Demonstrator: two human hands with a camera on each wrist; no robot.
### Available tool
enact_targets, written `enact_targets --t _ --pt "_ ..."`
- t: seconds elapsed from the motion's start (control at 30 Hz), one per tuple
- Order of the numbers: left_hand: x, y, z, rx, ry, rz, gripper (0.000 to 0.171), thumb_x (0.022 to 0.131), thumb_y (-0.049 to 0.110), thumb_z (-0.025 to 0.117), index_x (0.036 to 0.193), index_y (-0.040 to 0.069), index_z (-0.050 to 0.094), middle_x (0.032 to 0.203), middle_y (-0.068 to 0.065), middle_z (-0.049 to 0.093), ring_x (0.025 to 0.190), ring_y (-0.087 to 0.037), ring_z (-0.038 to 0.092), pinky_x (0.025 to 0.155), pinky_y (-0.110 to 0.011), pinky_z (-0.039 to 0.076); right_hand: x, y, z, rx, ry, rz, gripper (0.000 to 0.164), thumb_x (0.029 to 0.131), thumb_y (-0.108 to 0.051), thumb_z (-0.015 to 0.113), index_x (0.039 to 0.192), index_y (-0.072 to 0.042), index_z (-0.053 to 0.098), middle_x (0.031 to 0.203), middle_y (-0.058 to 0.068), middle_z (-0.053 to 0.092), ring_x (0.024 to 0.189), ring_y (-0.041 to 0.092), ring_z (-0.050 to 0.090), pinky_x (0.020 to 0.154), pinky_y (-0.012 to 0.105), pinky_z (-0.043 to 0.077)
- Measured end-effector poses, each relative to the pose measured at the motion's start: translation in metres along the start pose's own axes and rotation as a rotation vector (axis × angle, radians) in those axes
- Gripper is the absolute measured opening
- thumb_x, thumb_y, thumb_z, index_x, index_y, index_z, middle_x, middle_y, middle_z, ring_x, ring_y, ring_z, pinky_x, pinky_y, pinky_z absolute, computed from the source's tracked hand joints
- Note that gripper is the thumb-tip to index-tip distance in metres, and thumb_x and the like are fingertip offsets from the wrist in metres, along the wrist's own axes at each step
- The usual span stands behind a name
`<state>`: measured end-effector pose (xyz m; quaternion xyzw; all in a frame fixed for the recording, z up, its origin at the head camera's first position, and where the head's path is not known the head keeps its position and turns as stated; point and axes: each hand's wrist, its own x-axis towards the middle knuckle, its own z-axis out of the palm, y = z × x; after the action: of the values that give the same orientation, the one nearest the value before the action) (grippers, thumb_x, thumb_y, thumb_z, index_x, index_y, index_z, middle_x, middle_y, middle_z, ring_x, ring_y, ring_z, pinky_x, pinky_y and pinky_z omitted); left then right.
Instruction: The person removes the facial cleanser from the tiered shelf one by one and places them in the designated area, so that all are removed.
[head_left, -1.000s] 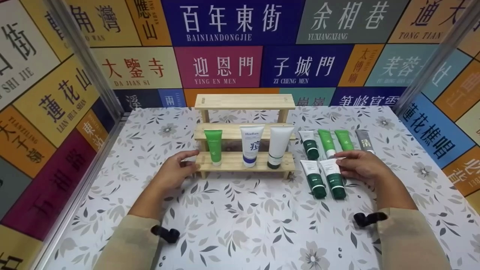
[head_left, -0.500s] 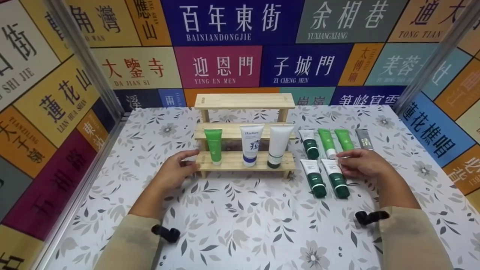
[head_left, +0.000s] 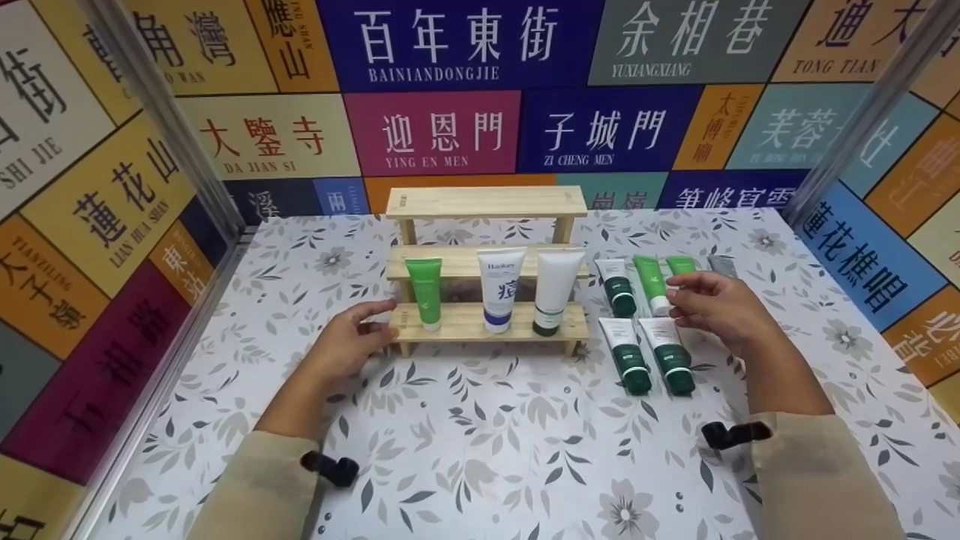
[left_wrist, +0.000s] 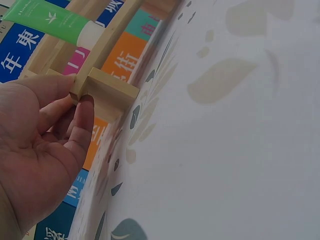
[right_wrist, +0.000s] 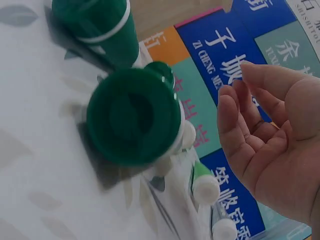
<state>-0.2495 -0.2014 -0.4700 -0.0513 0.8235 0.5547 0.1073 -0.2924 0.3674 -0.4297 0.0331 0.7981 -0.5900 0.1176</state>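
A three-tier wooden display rack (head_left: 487, 202) stands on the table. My left hand (head_left: 352, 337) pinches the left end of its lowest shelf, and in the left wrist view the thumb lies above the board (left_wrist: 95, 65), fingers beneath. On that shelf a green tube (head_left: 427, 292), a white-and-blue tube (head_left: 501, 289) and a white tube with a dark green cap (head_left: 556, 289) stand upright. My right hand (head_left: 716, 311), fingers loosely bent and holding nothing, hovers over the lying tubes. Nearest it are a white-and-green tube (head_left: 667, 356) in the front row and a green tube (head_left: 651, 281) behind.
Another white-and-green tube (head_left: 626, 356) lies in the front row. The back row also has a white-and-green tube (head_left: 618, 289), a second green tube (head_left: 681, 265) and a grey tube (head_left: 722, 265). Sign-covered panels (head_left: 442, 127) wall in the back and sides.
My right hand let go of the front-row white-and-green tube, which shifted slightly right, then rose and moved back toward the rear row. My left hand stays on the rack.
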Motion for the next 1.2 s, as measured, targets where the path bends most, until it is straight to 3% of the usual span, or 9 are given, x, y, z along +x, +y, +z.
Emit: enact_targets --t 0.23,0.57,0.87,1.2 --pt "0.0 0.0 0.001 -0.04 -0.008 0.041 0.057 0.101 0.017 0.074 0.155 0.02 0.058 0.144 -0.013 0.067 0.122 -0.022 0.066 0.091 -0.03 0.057 -0.004 -0.011 0.016 0.022 0.015 -0.122 0.032 0.102 -0.028 0.075 0.131 -0.016 0.067 0.1 -0.01 0.07 0.092 0.011 0.076 0.082 0.026 0.064" --pt "0.0 0.0 -0.001 -0.012 -0.004 0.022 0.056 0.101 0.021 0.074 0.154 0.025 0.058 0.148 -0.009 0.065 0.122 -0.022 0.065 0.088 -0.031 0.057 -0.013 -0.035 0.055 0.117 0.055 -0.329 0.024 0.101 -0.022 0.076 0.123 -0.014 0.07 0.096 -0.003 0.068 0.089 0.012 0.076 0.079 0.026 0.065" --pt "-0.002 0.001 0.0 -0.028 -0.001 0.03 0.056 0.101 0.02 0.074 0.154 0.023 0.059 0.146 -0.01 0.065 0.12 -0.021 0.065 0.093 -0.031 0.057 -0.02 -0.055 0.085 0.101 0.065 -0.367 0.031 0.099 -0.022 0.079 0.127 -0.012 0.068 0.106 -0.001 0.07 0.097 0.012 0.075 0.082 0.026 0.065" --pt "-0.002 -0.001 0.0 -0.024 -0.01 0.045 0.056 0.101 0.02 0.074 0.155 0.02 0.058 0.138 -0.014 0.068 0.114 -0.019 0.067 0.082 -0.028 0.058 -0.023 -0.073 0.105 0.089 0.071 -0.452 0.039 0.099 -0.021 0.079 0.134 -0.011 0.065 0.115 0.002 0.073 0.106 0.015 0.076 0.087 0.025 0.064"
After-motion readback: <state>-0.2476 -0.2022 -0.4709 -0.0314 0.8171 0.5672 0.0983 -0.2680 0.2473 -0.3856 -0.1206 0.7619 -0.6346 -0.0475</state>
